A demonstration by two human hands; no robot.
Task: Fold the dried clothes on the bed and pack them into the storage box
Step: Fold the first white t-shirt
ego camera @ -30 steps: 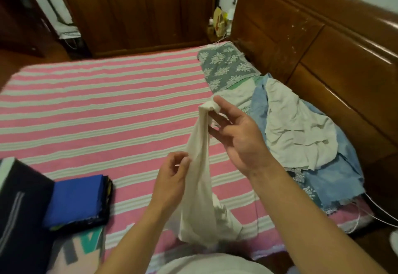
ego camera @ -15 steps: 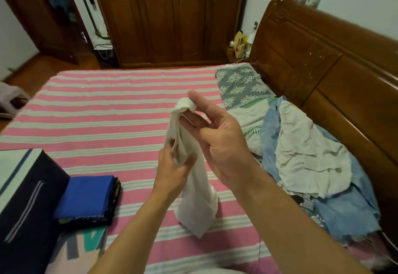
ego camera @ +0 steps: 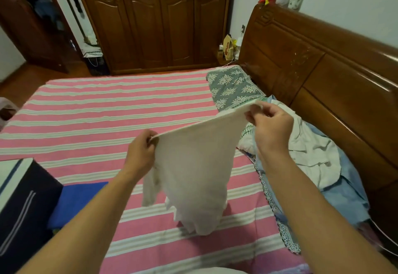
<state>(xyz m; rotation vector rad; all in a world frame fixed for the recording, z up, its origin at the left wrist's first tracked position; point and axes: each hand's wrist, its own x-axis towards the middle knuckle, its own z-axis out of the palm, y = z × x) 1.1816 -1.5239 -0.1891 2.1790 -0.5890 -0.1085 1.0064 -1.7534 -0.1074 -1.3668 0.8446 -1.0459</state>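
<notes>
Two hands hold one white garment (ego camera: 193,166) up over the bed (ego camera: 90,110), approx. above the middle of its near edge. Left hand (ego camera: 141,154) pinches the garment's top edge at its left corner: thumb and curled fingers (ego camera: 150,139) closed on the cloth, hem coming out just past the fingertips. Right hand (ego camera: 272,124) pinches the same top edge at the right corner, fingers curled, cloth end showing just above the knuckles. Right hand sits higher and further toward the headboard (ego camera: 323,75) than the left, so the taut edge slopes up from left to right. Rest of the garment hangs below the fingers in loose folds; lowest part reaches down to the pink-and-white striped sheet, can't tell if it touches. A narrow strip of cloth dangles beside the left wrist.

Along the bed's right edge, next to the headboard: pile of unfolded clothes (ego camera: 312,161), white piece on top of light blue, w/ a grey floral cloth (ego camera: 232,86) beyond it toward the far right corner. At the near left corner: dark storage box (ego camera: 23,204) w/ white stripes, and a folded blue garment (ego camera: 75,200) just beside it, partly hidden by the left forearm. Wooden wardrobe (ego camera: 155,19) stands past the far edge.
</notes>
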